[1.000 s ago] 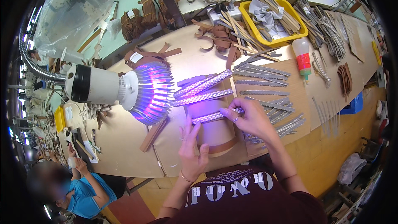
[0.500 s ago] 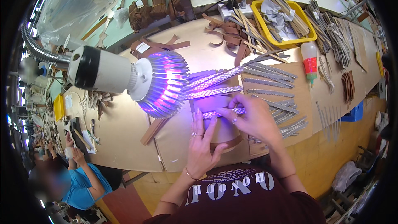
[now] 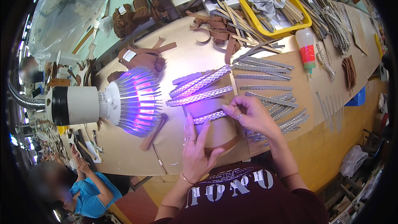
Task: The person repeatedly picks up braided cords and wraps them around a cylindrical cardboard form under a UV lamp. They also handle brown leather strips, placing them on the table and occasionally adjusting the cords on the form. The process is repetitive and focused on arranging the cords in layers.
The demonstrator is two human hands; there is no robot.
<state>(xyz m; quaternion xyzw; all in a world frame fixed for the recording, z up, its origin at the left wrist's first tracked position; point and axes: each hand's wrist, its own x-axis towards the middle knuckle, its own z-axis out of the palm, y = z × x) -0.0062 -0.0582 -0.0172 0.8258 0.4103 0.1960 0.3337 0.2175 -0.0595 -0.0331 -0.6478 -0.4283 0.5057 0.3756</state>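
Under the purple glow of a finned lamp [image 3: 139, 101], a short braided strip [image 3: 207, 118] lies across a brown panel [image 3: 215, 135] at the worktable, directly in front of the worker. The right hand [image 3: 253, 116] appears to pinch the strip's right end between thumb and forefinger, while the left hand [image 3: 197, 151] is spread, its fingertips resting at the other end. The work looks partway along: this strip is laid across but not yet released, and longer braided strips [image 3: 201, 96] lie just beyond it (whether any are fastened cannot be told). Many grey strips [image 3: 265, 88] wait, apparently unused, on cardboard to the right. Large white lettering crosses the worker's dark shirt [image 3: 257, 205]. A squeeze bottle [image 3: 306, 52] wears a red and green label, and a white tag [image 3: 129, 55] sits on a brown bundle [image 3: 145, 63]; print on both is too small to read.
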